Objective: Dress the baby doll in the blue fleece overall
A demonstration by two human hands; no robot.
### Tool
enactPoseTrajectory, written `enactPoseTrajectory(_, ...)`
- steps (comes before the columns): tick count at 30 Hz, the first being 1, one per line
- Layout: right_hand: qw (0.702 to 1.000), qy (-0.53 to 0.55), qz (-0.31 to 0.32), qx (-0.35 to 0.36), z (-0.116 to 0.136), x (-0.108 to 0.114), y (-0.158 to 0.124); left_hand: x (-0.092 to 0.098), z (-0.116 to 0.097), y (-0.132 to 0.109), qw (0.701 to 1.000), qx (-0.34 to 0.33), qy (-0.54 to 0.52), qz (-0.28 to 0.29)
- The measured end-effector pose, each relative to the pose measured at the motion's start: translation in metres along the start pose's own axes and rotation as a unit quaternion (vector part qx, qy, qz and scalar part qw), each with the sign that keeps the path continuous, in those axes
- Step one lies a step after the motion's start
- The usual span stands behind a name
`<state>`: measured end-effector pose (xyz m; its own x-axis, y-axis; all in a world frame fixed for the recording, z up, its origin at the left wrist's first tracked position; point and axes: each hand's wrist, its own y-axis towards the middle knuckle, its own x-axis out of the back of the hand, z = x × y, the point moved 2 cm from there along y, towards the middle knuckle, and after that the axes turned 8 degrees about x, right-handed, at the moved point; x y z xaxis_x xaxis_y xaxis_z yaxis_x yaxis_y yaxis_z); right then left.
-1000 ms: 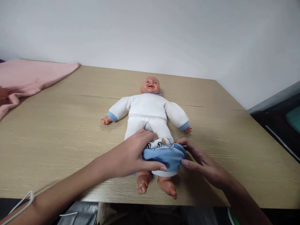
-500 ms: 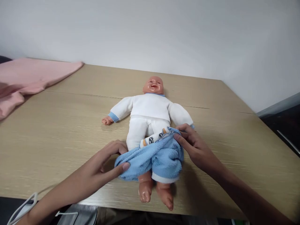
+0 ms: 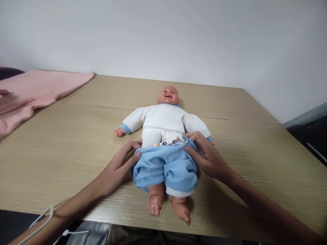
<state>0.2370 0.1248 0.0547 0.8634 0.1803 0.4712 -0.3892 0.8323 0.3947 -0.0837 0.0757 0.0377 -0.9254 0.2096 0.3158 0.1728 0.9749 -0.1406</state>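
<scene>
A baby doll [image 3: 165,117] in a white suit lies on its back on the wooden table [image 3: 63,143], head away from me, bare feet near the front edge. Light blue fleece trousers [image 3: 165,168] cover its legs up to about the hips. My left hand [image 3: 120,165] pinches the trousers' waistband at the doll's left-of-view side. My right hand [image 3: 205,156] grips the waistband on the other side, next to the doll's blue-cuffed sleeve.
A pink cloth [image 3: 33,92] lies spread at the table's far left corner. A white cable [image 3: 43,221] hangs by my left forearm below the table's front edge. A dark surface [image 3: 309,132] sits to the right past the table.
Both hands have drawn the blue trousers up the doll's legs from a bunch near the shins to the hips. My left hand shifted from over the legs to the side.
</scene>
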Motion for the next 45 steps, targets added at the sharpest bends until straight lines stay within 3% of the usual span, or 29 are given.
enactPoseTrajectory(4,0.996,0.051,-0.056,-0.051,-0.028,-0.015,0.006,-0.010,0.006,0.026,0.991,0.031,-0.125,0.022)
enactPoseTrajectory(7,0.989,0.105,-0.094,-0.048,-0.043,-0.023,0.016,-0.012,0.007,0.041,0.980,0.028,-0.192,0.043)
enactPoseTrajectory(13,0.992,0.047,-0.114,0.012,-0.038,-0.021,0.024,-0.001,0.000,0.047,0.989,-0.076,-0.116,-0.043)
enactPoseTrajectory(18,0.993,-0.010,-0.120,-0.016,-0.038,-0.018,0.040,-0.001,0.009,0.077,0.985,-0.016,-0.153,-0.076)
enactPoseTrajectory(23,0.984,0.074,-0.162,-0.031,-0.058,-0.024,0.064,-0.003,0.007,0.114,0.987,-0.016,-0.154,-0.032)
enactPoseTrajectory(26,0.982,0.090,-0.156,-0.055,-0.064,-0.022,0.058,0.000,0.002,0.113,0.990,-0.016,-0.136,-0.035)
enactPoseTrajectory(31,0.984,0.095,-0.083,-0.125,-0.057,-0.013,0.029,0.006,0.002,0.094,0.997,-0.018,-0.074,-0.012)
enactPoseTrajectory(35,0.925,0.292,-0.117,-0.212,-0.053,-0.016,0.022,-0.001,0.007,0.089,0.970,0.067,-0.232,-0.013)
enactPoseTrajectory(39,0.892,0.356,-0.133,-0.247,-0.057,-0.022,0.030,-0.010,0.004,0.092,0.932,0.099,-0.349,0.021)
enactPoseTrajectory(42,0.903,0.353,-0.129,-0.207,-0.061,-0.022,0.035,-0.007,0.003,0.096,0.935,0.081,-0.344,0.046)
enactPoseTrajectory(45,0.937,0.292,-0.114,-0.157,-0.062,-0.013,0.037,0.008,0.006,0.103,0.955,0.058,-0.286,0.045)
